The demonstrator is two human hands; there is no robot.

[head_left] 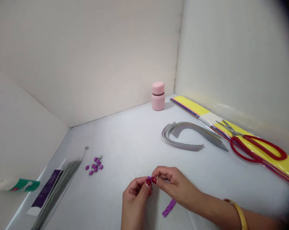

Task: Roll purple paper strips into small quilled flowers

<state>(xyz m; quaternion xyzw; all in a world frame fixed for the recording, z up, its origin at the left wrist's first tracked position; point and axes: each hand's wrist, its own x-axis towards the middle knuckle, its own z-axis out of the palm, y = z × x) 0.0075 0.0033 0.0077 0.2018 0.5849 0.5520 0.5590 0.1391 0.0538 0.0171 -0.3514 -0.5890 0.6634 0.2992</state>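
Left hand (134, 198), right hand (173, 185) pinching one tiny purple piece (148, 178), one purple strip (169, 208) just below

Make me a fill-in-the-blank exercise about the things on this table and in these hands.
1. The small piece pinched between the left hand and the right hand is ____.
2. The bangle is on the ____ forearm.
3. The scissors have ____ handles.
4. The jar by the back wall is ____.

Missing words: purple; right; red; pink.
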